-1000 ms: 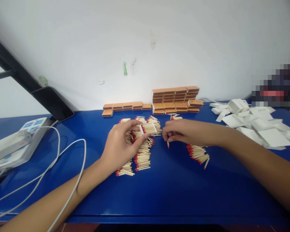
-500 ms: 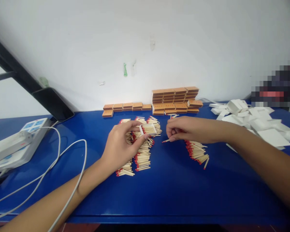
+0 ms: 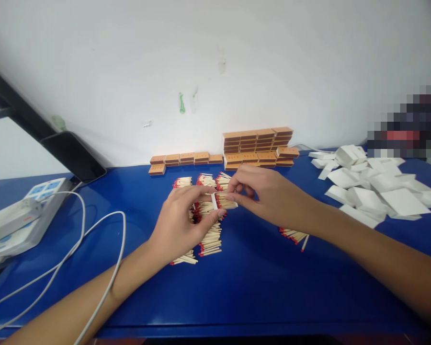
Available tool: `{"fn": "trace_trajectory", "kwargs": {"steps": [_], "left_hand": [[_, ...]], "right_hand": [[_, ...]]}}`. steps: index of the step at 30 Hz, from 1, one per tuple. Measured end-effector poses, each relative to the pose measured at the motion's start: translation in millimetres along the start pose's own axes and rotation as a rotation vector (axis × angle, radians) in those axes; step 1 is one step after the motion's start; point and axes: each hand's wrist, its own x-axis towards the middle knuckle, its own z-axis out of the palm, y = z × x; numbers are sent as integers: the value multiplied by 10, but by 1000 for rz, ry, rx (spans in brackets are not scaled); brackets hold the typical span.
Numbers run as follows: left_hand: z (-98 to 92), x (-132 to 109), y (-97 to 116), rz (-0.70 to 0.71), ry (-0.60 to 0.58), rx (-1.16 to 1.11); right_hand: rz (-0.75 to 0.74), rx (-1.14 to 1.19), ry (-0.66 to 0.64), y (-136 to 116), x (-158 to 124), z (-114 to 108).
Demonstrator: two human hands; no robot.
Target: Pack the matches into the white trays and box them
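Observation:
My left hand [image 3: 181,218] holds a small white matchbox tray [image 3: 214,201] between thumb and fingers, with red-tipped matches [image 3: 222,200] lying in it. Over the tray's right side, my right hand [image 3: 253,189] is closed in a pinch, fingertips at the matches; the match between them is mostly hidden. Beneath and around my left hand lie rows of loose matches [image 3: 211,237], their red heads mostly to the left. A smaller heap of matches [image 3: 295,235] shows partly from under my right forearm.
Orange-brown matchboxes [image 3: 257,143] are stacked against the wall, with a lower row of matchboxes [image 3: 187,158] to their left. White empty trays [image 3: 369,184] pile up at right. A power strip [image 3: 32,215] and white cable [image 3: 124,239] lie left on the blue table [image 3: 237,292].
My right hand has moved left, from beside the right-hand matches to the tray, bringing a match in its pinch. My left hand keeps hold of the tray, which sits slightly lower.

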Motion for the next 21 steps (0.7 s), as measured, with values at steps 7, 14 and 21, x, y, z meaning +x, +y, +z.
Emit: {"fn": "trace_trajectory", "kwargs": {"steps": [7,14,21], "left_hand": [[-24,34,44,-129,-58,-163],[-21,41,47,-167,-87,-236],[-24,42,77,-184,-84,-268]], "right_hand": [[-26,33,35,41,30,-38],[-22,-13,-33,56,25,37],[-60,-14,33,36,7,52]]}}
